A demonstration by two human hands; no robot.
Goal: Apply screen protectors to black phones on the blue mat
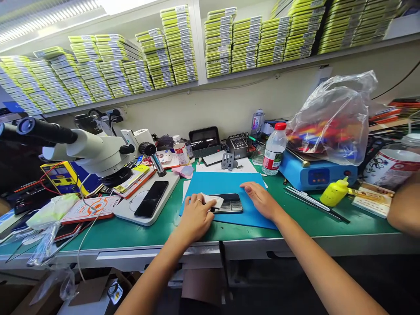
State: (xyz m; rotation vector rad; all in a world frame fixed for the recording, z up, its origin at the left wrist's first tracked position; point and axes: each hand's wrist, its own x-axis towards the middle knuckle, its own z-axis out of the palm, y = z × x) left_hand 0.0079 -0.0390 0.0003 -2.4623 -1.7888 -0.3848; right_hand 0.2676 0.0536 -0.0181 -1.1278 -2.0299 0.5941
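Note:
On a blue mat (210, 180) lies an opened phone (234, 203), its inside facing up and its left end partly covered. My left hand (197, 216) presses a folded white tissue (210, 201) against that left end, fingers closed round the tissue. To the phone's right, my right hand (260, 199) rests on the mat with its fingers stretched toward the phone, apart from it and holding nothing.
A microscope (98, 151) stands at the left, with a black phone (152, 199) on its base. Tweezers (315, 203), a yellow dropper bottle (334, 192), a water bottle (274, 151) and a blue machine (302, 170) are at the right. Another person's arm (405, 205) reaches in there.

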